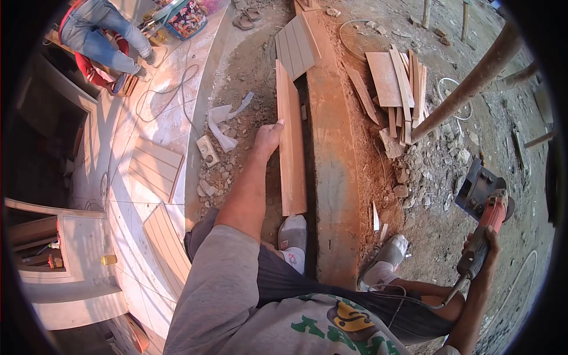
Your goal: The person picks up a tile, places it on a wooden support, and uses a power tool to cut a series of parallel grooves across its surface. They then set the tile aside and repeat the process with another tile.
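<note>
My left hand (268, 139) is closed on the left edge of a long tan tile (292, 165), which lies lengthwise in front of my feet. Its near end is close to my left foot. Off to the right, my right hand (489, 251) grips an angle grinder (493, 214) by its dark body. A dark metal plate (471, 190) and a disc show at the grinder's head, held apart from the tile. The grinder's cord runs back across my right leg. Beyond the long tile leans a grooved stair tile (296, 47).
A low orange-brown ledge (331, 171) runs between my feet. Cut tile pieces (393, 83) are piled ahead right, near a slanting wooden pole (467, 86). Rubble covers the ground. More grooved tiles (155, 168) lie left. Another person's legs (103, 35) are at upper left.
</note>
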The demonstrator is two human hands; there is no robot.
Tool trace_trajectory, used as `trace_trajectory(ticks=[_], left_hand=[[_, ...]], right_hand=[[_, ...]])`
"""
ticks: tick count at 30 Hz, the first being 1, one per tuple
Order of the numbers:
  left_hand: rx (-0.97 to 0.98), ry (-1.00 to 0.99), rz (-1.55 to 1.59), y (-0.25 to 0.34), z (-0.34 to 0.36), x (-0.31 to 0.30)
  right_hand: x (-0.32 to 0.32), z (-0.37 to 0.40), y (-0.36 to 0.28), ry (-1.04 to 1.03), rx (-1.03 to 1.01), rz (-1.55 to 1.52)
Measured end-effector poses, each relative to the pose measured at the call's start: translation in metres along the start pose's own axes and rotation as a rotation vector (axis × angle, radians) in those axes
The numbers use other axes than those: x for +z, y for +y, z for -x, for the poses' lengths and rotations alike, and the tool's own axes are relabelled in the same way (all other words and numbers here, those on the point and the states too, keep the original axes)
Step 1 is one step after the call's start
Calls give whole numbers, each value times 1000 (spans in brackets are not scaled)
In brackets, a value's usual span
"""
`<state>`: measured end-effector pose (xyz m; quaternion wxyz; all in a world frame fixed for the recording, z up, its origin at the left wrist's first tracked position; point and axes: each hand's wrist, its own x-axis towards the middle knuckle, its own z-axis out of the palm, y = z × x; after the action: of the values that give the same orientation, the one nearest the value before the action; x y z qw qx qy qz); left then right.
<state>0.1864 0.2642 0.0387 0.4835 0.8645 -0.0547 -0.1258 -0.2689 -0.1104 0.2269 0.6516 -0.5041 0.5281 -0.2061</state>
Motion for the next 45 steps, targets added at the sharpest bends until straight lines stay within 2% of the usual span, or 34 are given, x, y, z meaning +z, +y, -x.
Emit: trace_trajectory(ticks=[4,13,17,25,28,34,38,41,43,45], left_hand=[[-75,134,-145,4,-12,6],[-13,262,-268,24,-53,2],[-10,266,-267,32,-75,7],[-164,273,-392,52,-95,16],[-174,296,-423,67,-88,17],[-118,336,-363,52,-96,28],[-117,313,-414,60,-72,35],[-147,246,-495,62,-46,40],[-236,102,-499,64,-32,36],[-250,90,-516,70,-22,31]], right_hand=[[-5,-3,2,-11,47,-1],[4,-4,2,32,37,4],[9,-9,3,51,61,8],[21,-16,2,20,80,60],[26,-19,3,21,87,65],[32,-26,5,7,88,75],[33,-26,3,-3,118,57],[31,-24,3,-9,119,65],[27,-25,4,-55,127,24],[25,-24,6,-65,118,28]])
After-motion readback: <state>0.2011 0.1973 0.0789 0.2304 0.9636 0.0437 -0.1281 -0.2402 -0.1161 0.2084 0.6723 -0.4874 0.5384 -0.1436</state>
